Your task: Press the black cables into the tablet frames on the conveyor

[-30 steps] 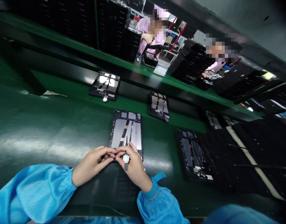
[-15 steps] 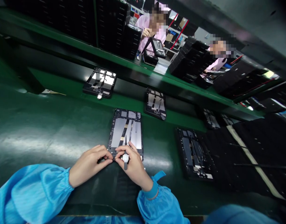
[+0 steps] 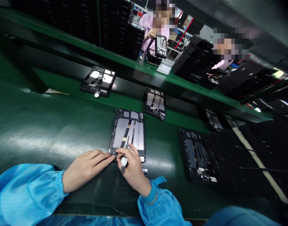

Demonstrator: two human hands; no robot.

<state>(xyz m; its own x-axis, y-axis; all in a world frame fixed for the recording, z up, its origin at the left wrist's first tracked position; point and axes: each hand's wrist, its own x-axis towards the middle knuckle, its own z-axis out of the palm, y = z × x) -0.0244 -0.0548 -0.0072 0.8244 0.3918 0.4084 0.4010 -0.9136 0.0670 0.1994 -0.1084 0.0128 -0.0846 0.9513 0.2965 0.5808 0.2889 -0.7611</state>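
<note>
An opened tablet (image 3: 138,131) lies on the green bench, its silver inner face, dark frame and black ribbon cables turned up. My left hand (image 3: 85,168) reaches in from the left with its fingers stretched out, and its fingertips touch the tablet's lower left corner. At the lower edge my right hand (image 3: 133,164) is closed around dark tweezers (image 3: 122,169), whose pointed end slants up over the tablet. A small white piece (image 3: 124,161) sits on the tweezers beside my fingers. The right fingertips hide part of the tablet's lower edge.
Other opened tablets lie beyond (image 3: 99,81), behind (image 3: 155,102) and to the right (image 3: 197,157). Black material (image 3: 247,163) with a pale strip covers the far right. Stacked black trays (image 3: 115,28) stand on a raised green shelf (image 3: 71,47). Two people in pink work behind it.
My left hand has gone from a pinch at the tablet's edge to outstretched fingers on its corner. The tweezers in my right hand have tilted slightly. Across the shelf, a person's held tablet has turned more upright.
</note>
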